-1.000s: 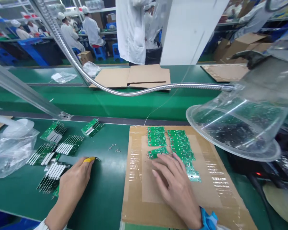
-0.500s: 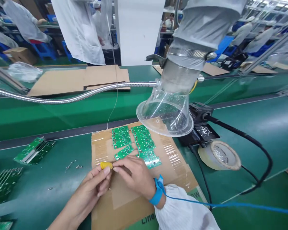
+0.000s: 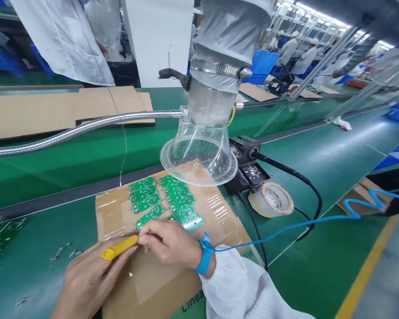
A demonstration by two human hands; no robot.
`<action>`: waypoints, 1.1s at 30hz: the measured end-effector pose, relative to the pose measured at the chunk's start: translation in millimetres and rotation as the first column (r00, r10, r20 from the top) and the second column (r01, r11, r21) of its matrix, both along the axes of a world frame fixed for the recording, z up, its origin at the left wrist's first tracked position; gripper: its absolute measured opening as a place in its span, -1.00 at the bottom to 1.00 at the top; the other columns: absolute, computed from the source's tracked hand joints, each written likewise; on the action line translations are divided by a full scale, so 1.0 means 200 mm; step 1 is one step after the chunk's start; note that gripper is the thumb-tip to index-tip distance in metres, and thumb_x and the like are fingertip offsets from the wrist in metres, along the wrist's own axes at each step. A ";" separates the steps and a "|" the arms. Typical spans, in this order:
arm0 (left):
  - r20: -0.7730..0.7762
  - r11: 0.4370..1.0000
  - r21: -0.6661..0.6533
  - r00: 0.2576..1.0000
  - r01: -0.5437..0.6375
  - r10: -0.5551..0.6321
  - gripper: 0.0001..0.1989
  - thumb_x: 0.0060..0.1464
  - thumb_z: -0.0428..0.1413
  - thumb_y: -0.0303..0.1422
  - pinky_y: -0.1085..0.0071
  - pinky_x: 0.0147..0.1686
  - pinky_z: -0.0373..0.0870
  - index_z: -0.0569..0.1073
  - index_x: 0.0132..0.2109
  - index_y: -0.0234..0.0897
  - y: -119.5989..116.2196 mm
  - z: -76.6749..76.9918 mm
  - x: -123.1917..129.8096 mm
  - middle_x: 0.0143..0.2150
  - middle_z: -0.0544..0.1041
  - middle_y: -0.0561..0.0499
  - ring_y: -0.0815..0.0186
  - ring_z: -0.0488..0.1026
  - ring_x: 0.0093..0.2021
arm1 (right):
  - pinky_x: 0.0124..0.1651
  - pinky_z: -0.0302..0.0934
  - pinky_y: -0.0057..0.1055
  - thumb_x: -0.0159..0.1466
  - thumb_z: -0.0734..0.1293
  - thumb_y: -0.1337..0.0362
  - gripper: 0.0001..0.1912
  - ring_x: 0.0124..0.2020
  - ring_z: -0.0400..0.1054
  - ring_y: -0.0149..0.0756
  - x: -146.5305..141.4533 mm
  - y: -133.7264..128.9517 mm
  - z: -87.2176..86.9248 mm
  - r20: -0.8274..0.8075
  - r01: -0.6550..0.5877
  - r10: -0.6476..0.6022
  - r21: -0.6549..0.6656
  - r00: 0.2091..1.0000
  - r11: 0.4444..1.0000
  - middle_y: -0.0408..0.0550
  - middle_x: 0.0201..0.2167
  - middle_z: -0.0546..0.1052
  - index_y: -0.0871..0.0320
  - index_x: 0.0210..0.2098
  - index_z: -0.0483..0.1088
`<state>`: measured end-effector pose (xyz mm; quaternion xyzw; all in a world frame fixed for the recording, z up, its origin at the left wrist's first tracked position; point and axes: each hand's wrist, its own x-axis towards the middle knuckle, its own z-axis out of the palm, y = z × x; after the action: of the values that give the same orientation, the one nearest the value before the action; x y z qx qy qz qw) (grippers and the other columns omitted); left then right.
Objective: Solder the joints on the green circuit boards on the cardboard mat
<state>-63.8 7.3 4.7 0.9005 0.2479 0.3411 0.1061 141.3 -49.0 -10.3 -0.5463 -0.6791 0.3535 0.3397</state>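
Observation:
A yellow finger cot (image 3: 121, 248) covers the index finger of my left hand (image 3: 86, 277). That finger points right, with the thumb pressed close beneath it. My right hand (image 3: 169, 243) wears a blue wrist strap (image 3: 205, 258) and is closed in a pinch right at the tip of the cot. Whatever lies between the fingertips is too small or hidden to name. Just beyond the hands, a single green circuit board (image 3: 149, 215) lies at a slant. Behind it are a left group of boards (image 3: 144, 194) and a right group (image 3: 177, 195), all on a cardboard sheet (image 3: 116, 217).
A clear fume hood (image 3: 199, 161) hangs above the cardboard's far edge. Right of it stand a black soldering iron stand (image 3: 244, 150) and a tape roll (image 3: 271, 199). Small metal pins (image 3: 60, 251) lie on the green mat at left, near more boards (image 3: 1, 237). A blue cord (image 3: 286, 228) runs right.
My view has swung right. The left hand has turned so the finger cot shows lengthwise instead of only its bent tip. My right hand stays pinched beside it.

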 end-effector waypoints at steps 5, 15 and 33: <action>-0.039 0.994 0.106 0.999 -0.003 0.007 -0.92 0.32 0.15 -0.35 0.42 -0.20 0.52 0.56 -0.12 -0.17 0.08 -0.06 -0.04 -0.23 0.70 0.11 0.36 0.64 -0.26 | 0.03 0.30 -0.29 0.48 0.29 0.20 -0.82 -0.04 0.52 -0.27 0.02 0.00 0.00 0.152 0.159 -0.193 0.209 0.969 0.965 -0.12 -0.07 0.67 0.05 -0.04 0.51; -0.086 0.997 0.008 0.993 -0.083 0.083 -0.88 0.30 0.18 -0.31 0.32 -0.12 0.48 0.61 -0.09 -0.16 0.25 -0.19 -0.03 -0.17 0.70 0.05 0.32 0.63 -0.18 | 0.52 -0.27 0.19 0.47 0.28 0.04 -0.66 0.33 0.28 -0.09 0.03 0.07 -0.04 0.514 0.048 -0.203 0.299 0.833 0.953 0.00 0.20 0.53 0.07 0.11 0.46; -0.207 0.984 0.104 0.971 0.143 -0.120 -0.81 0.34 0.07 -0.46 0.41 -0.20 0.47 0.59 -0.10 -0.18 0.30 -0.17 -0.03 -0.16 0.67 -0.01 0.35 0.59 -0.19 | 0.53 -0.31 0.25 0.42 0.34 0.02 -0.51 0.35 0.26 -0.04 0.02 0.06 -0.06 0.511 0.032 -0.182 0.288 0.840 0.957 0.10 0.32 0.42 0.11 0.23 0.37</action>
<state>-69.8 67.0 -29.9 0.9494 0.1764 0.2552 0.0495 145.2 -37.6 -22.0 -0.6091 -0.7561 0.0732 0.2280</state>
